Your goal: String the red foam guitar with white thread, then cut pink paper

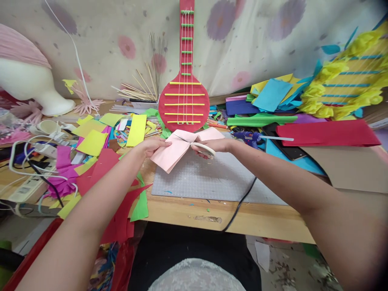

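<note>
My left hand (pixel 152 147) pinches the left edge of a folded sheet of pale pink paper (pixel 169 154). In my right hand (pixel 209 148) is a pair of scissors (pixel 206 150) with light-coloured handles, its blades lying across the pink paper from the right. Part of the pink paper also shows behind my right hand. Both hands are above a grey cutting mat (pixel 200 182). Just behind them a red paper lute (pixel 184 99) with yellow and green bars and white strings stands upright.
A purple glue gun (pixel 247 138) lies right of the mat, its black cord (pixel 239 206) crossing the table's front edge. Coloured paper scraps (pixel 93 142) and a power strip (pixel 32 184) lie to the left. A yellow-trimmed instrument (pixel 345 76) and red paper (pixel 327 133) are at right.
</note>
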A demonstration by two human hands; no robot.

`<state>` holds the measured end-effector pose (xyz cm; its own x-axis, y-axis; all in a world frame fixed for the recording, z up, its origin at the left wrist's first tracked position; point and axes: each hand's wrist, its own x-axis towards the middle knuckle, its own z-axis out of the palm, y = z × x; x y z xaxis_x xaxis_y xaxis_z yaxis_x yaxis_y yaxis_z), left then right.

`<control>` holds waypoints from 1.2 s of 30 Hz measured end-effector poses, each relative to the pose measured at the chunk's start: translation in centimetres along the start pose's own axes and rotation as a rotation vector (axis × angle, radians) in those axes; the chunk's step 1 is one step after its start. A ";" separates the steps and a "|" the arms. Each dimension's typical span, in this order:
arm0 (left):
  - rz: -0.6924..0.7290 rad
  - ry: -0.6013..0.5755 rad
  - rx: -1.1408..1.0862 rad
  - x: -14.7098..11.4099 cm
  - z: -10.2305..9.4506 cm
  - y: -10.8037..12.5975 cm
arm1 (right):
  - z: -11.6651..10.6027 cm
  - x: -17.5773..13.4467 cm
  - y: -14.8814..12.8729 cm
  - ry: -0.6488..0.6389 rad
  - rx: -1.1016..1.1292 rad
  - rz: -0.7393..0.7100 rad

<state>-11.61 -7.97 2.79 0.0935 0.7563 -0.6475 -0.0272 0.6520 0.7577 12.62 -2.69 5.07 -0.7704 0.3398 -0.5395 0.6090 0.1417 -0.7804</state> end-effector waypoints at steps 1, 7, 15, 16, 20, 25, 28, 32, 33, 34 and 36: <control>0.001 0.007 0.001 -0.1 0.1 0.0 | 0.0 0.1 0.1 0.012 -0.004 -0.004; 0.000 0.000 -0.016 0.0 0.0 0.0 | -0.1 0.6 0.8 0.060 0.044 -0.053; 0.013 -0.030 -0.038 0.7 -0.4 -0.4 | 0.1 0.8 1.0 0.103 0.097 -0.046; 0.012 -0.033 -0.037 0.8 -0.5 -0.4 | 0.1 0.8 1.1 0.111 0.098 -0.045; -0.005 -0.037 -0.028 0.9 -0.8 -0.3 | 0.2 1.0 1.5 0.139 0.082 -0.052; -0.018 -0.017 -0.016 0.6 -0.4 -0.3 | 0.0 1.2 1.7 0.108 0.048 -0.092; 0.005 -0.032 -0.022 0.6 0.0 -0.4 | -0.1 1.2 1.5 0.098 0.006 -0.112; 0.035 -0.063 -0.032 0.7 0.1 -0.5 | 0.0 1.3 1.1 0.118 -0.008 -0.129; 0.032 -0.068 -0.031 0.8 0.1 -0.5 | 0.1 1.2 1.0 0.131 -0.015 -0.135; 0.026 -0.070 -0.027 0.8 0.1 -0.4 | 0.1 1.2 1.0 0.148 -0.029 -0.139; 0.013 -0.062 -0.022 0.7 0.3 -0.4 | 0.2 1.2 0.9 0.174 -0.064 -0.135</control>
<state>-11.24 -7.72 2.06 0.1540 0.7605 -0.6308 -0.0505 0.6436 0.7637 12.23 -2.29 3.63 -0.8047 0.4685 -0.3646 0.5178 0.2532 -0.8172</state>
